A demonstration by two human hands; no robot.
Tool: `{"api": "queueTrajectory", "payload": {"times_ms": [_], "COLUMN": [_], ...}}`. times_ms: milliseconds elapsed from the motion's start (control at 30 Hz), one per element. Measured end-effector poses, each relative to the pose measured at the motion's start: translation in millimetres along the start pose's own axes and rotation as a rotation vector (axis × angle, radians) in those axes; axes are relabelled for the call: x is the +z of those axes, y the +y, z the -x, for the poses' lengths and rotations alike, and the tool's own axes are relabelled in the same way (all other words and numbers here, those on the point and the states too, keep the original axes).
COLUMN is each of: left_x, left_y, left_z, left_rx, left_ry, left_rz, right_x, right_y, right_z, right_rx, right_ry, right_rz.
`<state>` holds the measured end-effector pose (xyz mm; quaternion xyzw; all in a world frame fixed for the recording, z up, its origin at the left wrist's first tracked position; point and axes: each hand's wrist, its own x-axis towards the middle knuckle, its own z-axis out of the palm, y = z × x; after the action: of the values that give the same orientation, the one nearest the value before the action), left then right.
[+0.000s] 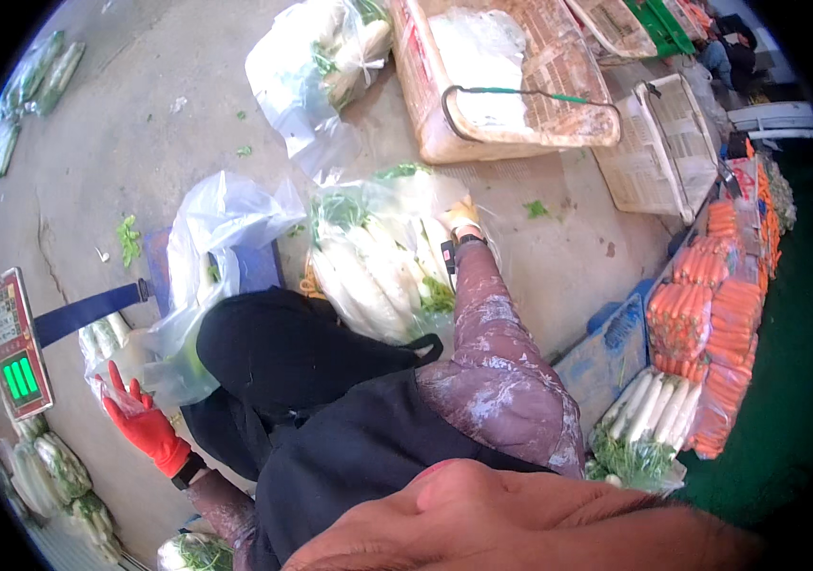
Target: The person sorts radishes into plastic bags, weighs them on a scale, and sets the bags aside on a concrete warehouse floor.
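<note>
A clear plastic bag of long white radishes with green leaves lies on the floor in front of me. At its far right edge, my right hand in a pale yellowish glove is closed on the plastic; its fingertips are partly hidden. My left hand, in a red glove, is held out low on the left with fingers spread, beside a loose piece of clear plastic. Near it, a crumpled clear bag is draped over the blue platform of a scale. The scale's red-framed display stands at the far left.
A large dirty crate and a smaller pale crate stand ahead. Another bag of radishes lies beyond. On the right are bagged carrots, bundled radishes and a blue crate. More bagged radishes lie lower left.
</note>
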<state>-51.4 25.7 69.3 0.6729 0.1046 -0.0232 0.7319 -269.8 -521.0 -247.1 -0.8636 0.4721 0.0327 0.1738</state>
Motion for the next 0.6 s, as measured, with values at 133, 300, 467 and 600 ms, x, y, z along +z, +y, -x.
{"api": "queueTrajectory", "payload": {"times_ms": [133,300,467,600], "left_x": [20,9,22,19], "left_y": [-3,-16,-22,-27], "left_z": [-6,-12,-31,-34], "left_rx": [-0.014,-0.050,-0.084,-0.111], "left_ry": [-0.047,0.028,-0.051,-0.002], "left_rz": [0.026,0.036,0.092,0.134], "right_x": [11,6,-9,-6], "right_y": [7,-18,9,-2], "right_z": [-24,21,-42,-19], "right_rx": [0.096,0.118,0.051,0.006], "right_ry": [0.020,-0.037,-0.154,-0.213], "right_rz": [0.058,0.103,0.050,0.067]}}
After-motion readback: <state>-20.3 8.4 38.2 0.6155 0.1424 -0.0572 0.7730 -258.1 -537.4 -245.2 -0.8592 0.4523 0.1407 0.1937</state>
